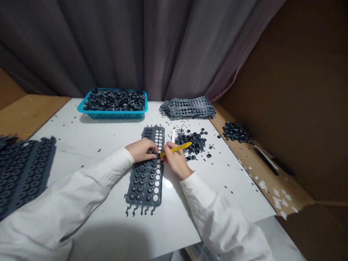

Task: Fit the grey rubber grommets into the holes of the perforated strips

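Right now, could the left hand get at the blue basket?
Probably yes: little but white tabletop lies between the left hand and the blue basket, though that hand is busy at the dark sheet.

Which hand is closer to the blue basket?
Left. The left hand is in front of the blue basket, toward its right end; the right hand is farther right, beyond that end.

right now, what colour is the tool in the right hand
The tool in the right hand is yellow, seen best in the head view.
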The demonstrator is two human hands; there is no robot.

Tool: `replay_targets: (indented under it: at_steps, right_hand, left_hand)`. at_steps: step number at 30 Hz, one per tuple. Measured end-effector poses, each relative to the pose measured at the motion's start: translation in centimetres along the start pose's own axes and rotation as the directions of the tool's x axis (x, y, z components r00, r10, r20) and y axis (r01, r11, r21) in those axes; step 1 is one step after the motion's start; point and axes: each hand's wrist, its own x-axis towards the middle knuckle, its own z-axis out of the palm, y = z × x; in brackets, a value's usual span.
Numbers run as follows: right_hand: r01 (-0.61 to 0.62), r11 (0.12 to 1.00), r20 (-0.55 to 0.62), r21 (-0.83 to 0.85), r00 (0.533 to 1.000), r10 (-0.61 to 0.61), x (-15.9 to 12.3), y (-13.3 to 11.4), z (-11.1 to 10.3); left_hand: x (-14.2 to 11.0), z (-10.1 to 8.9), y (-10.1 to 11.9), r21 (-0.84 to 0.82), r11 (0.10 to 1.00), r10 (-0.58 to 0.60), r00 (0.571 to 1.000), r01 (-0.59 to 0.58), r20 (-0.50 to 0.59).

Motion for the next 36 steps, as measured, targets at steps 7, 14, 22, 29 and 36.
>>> replay_targets:
  at_steps: [7,14,22,29,36]
  right_hand:
    - [0.01,1.0,0.024,-0.009,1.0,-0.01,-0.1,0.2,0.2]
    - [0.016,1.0,0.027,-0.01,1.0,-0.015,-0.2,0.5,0.3]
    - [0.071,0.984,0.043,-0.166,0.997,-0.065,-0.2,0.3,0.4]
    - [0.149,0.948,0.069,-0.28,0.988,-0.135,-0.1,0.2,0.7]
    - [0.156,0.95,0.061,-0.271,0.988,-0.145,0.1,0.6,0.5]
  left_hand:
    - [0.0,-0.2,-0.4,0.018,0.999,0.028,0.999,-0.029,0.044]
    - [0.0,-0.2,-0.1,0.084,0.989,0.113,0.991,-0.118,0.068]
    - [0.1,0.0,-0.2,0.169,0.964,0.191,0.978,-0.204,0.087]
    - [-0.3,1.3,-0.6,0.164,0.968,0.181,0.981,-0.189,0.064]
    - [-0.2,1.8,-1.6,0.026,0.98,0.197,0.975,-0.195,-0.105]
